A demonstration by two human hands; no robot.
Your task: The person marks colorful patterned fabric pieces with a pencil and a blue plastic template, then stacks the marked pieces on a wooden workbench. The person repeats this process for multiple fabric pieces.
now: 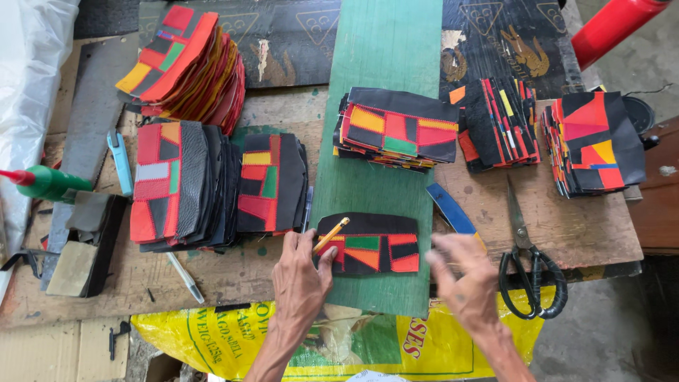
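Green board [382, 64] on worn wooden bench [580, 226]: left hand [300, 279] w/ yellow pencil [331, 234] pins black-red patchwork leather piece [371, 247]. Right hand [467, 279] empty, fingers spread, at 3 o'clock. Looks like marking step; next needs steady hold.

A small craft workshop for patchwork leather goods was shown. A rough, scarred wooden workbench [566, 226] was covered with stacks of stitched patchwork pieces [185, 185] in black, red, yellow and green. Black-handled scissors [529, 272] and a green cutting board [375, 141] were laid on it, and a glue bottle [44, 182] was set at the left edge beside a sharpening block [71, 267].
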